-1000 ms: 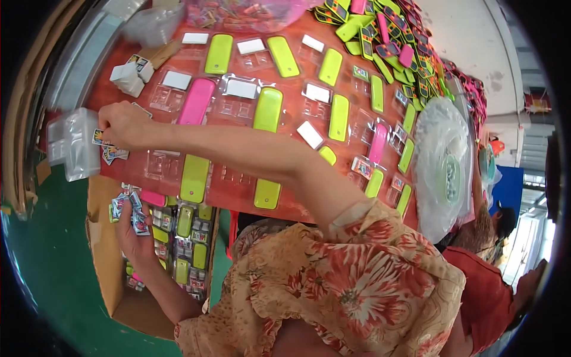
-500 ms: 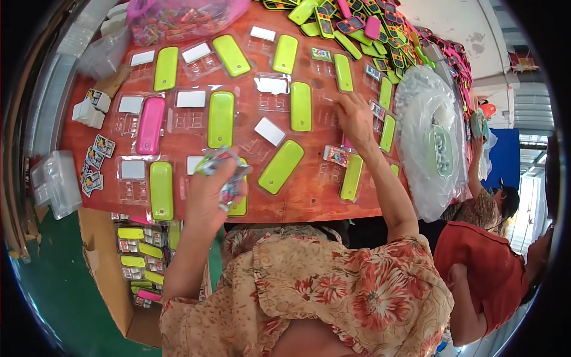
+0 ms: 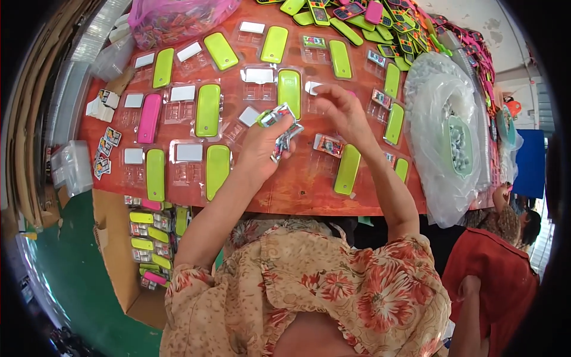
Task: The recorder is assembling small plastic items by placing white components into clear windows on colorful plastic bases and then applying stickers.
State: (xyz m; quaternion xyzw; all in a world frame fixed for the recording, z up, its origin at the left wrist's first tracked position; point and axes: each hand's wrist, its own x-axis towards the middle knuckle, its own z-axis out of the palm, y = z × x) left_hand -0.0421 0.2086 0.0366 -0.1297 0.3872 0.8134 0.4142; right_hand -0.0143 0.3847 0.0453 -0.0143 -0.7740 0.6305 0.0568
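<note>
The left hand (image 3: 262, 149) is over the middle of the red table (image 3: 297, 190), its fingers closed around a small stack of printed cards (image 3: 282, 128). The right hand (image 3: 345, 113) hovers just to the right of it, fingers loosely curled with the tips pinched narrow; whether they hold anything cannot be told. Lime-green toy phones (image 3: 208, 110) and clear blister trays (image 3: 187, 160) lie in rows around both hands. A cardboard box (image 3: 119, 262) of packed phones stands near left, below the table edge.
</note>
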